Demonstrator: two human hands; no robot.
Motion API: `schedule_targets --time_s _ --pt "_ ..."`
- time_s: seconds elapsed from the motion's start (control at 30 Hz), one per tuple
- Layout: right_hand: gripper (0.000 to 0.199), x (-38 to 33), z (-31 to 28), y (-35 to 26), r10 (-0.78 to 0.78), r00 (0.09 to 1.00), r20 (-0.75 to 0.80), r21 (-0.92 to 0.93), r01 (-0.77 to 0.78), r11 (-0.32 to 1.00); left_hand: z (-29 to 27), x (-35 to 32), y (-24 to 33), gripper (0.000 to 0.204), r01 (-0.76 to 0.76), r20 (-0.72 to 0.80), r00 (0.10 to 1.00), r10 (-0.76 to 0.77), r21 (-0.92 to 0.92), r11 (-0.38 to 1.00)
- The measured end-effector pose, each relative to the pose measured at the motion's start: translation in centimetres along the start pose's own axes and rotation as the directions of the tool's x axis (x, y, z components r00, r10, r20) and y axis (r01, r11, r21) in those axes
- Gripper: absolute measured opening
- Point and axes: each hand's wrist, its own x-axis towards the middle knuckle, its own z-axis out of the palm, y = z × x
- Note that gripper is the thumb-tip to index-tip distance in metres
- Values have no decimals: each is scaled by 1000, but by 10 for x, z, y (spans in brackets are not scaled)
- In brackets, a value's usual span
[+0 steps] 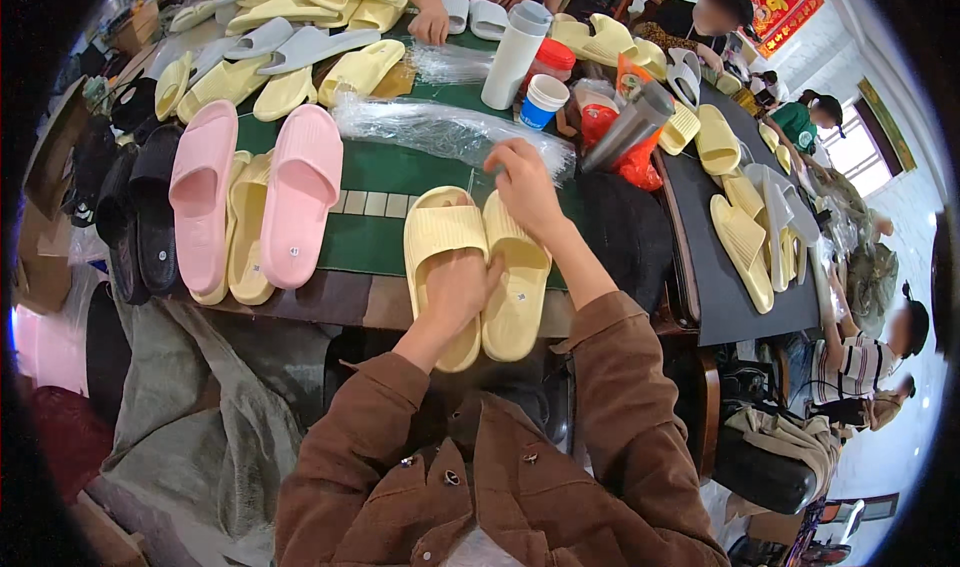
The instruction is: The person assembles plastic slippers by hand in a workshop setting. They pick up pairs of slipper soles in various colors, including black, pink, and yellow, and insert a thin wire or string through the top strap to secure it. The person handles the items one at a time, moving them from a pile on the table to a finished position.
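Note:
A pair of pale yellow slippers stands side by side at the table's near edge. My left hand (pixel 455 285) is pushed under the strap of the left slipper (pixel 440 235), its fingertips showing at the toe opening and its thumb against the right slipper (pixel 518 302). Over the toe of that right slipper, my right hand (pixel 527 189) is closed, fingers curled together beside a stack of clear plastic bags (pixel 420 122). What those fingers hold, if anything, is too small to make out.
Pink slippers (pixel 300 197) rest on yellow ones at left, with black slippers (pixel 155 207) beside them. A white tumbler (pixel 515 57), a paper cup (pixel 543 102) and a steel tumbler (pixel 630 127) stand beyond my right hand. Co-workers sit across and to the right. More slippers (pixel 740 252) lie on a dark table.

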Motion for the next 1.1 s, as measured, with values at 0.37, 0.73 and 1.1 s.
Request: schedule_targets --time_s 0.37,0.73,1.1 --pt "15 -1 8 -1 180 971 155 -225 -143 964 -6 7 3 76 17 164 986 -45 169 986" --pt "14 -4 2 -9 -114 974 195 -260 163 952 -3 5 3 72 14 127 991 -32 138 990" --pt "19 10 20 -6 315 905 287 -458 -159 875 15 4 -12 55 -152 -280 940 196 172 973"
